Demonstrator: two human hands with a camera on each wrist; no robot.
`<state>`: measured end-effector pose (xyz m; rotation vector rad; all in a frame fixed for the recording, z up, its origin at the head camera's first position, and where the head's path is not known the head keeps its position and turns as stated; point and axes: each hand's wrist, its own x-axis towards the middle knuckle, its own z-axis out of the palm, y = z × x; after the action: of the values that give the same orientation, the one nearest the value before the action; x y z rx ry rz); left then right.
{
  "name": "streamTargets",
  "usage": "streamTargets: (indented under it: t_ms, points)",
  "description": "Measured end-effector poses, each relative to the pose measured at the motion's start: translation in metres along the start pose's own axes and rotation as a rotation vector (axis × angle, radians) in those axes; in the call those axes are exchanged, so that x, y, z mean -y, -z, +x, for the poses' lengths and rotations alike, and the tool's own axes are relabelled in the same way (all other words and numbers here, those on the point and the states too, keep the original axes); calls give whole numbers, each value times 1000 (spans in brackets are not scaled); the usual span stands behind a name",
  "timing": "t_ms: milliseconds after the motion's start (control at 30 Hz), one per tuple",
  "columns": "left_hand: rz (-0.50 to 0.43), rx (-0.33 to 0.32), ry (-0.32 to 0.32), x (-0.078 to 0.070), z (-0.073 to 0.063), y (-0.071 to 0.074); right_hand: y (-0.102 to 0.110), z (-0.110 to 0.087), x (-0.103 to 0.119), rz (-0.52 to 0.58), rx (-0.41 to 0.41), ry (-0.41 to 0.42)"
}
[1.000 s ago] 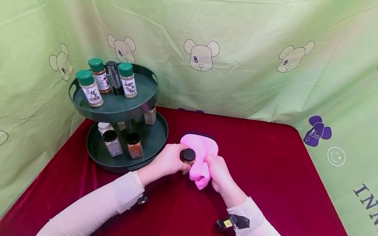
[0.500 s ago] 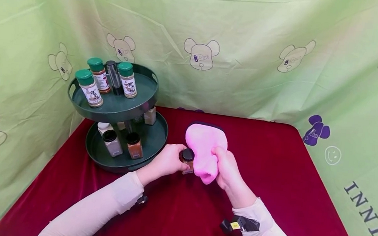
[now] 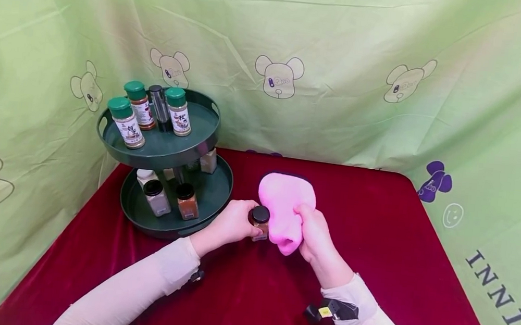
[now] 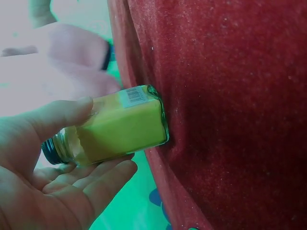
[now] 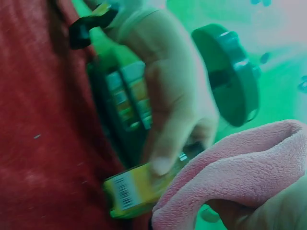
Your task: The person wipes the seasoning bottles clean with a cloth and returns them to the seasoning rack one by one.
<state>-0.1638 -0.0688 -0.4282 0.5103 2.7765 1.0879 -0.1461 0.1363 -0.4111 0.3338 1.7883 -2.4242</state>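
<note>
In the head view my left hand [image 3: 231, 221] holds a small square glass spice jar [image 3: 261, 216] with a black lid, thumb on one side and fingers on the other. The left wrist view shows the jar [image 4: 122, 127] tipped on its side in that frame, its powder yellow-green, with a barcode label. My right hand [image 3: 320, 244] grips a pink fuzzy cloth [image 3: 285, 193] with a dark edge, thumb on top. The cloth hangs right beside the jar; in the right wrist view the folded cloth [image 5: 249, 175] overlaps part of it. Whether they touch is unclear.
A dark green two-tier round rack [image 3: 167, 148] stands on the left. Several green-capped bottles and a dark grinder [image 3: 160, 108] are on its upper tier. Jars, among them an orange one [image 3: 187, 202], fill the lower tier. Red cloth [image 3: 376, 236] covers the table, with a green curtain behind.
The cloth, bunched around the jar's right side a second ago, has shifted right and spread flatter with my right hand. My left hand and the jar stay nearly in place.
</note>
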Motion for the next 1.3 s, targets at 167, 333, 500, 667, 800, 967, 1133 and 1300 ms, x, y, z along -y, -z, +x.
streamTargets:
  t_ms: [167, 333, 500, 667, 800, 967, 1133, 1300]
  points:
    - [7, 2, 3, 2, 0, 0, 0, -2, 7, 13, 41, -6]
    - [15, 0, -13, 3, 3, -3, 4, 11, -12, -141, 8, -26]
    - [26, -3, -9, 2, 3, -5, 3, 13, -27, -205, -18, -50]
    - [13, -1, 8, 1, 1, -4, 2, 6, -12, -56, -18, -41]
    - [-14, 6, 18, 1, 1, -3, 4, -1, 10, 51, 49, -52]
    - [-29, 38, 8, 3, 6, -1, 13, -1, 29, 71, 87, -52]
    - [-38, 86, -8, 9, 10, 3, 19, 6, 32, 89, 73, -38]
    - [-39, 147, -33, 10, 12, 8, 19, 9, 29, 73, 76, -36]
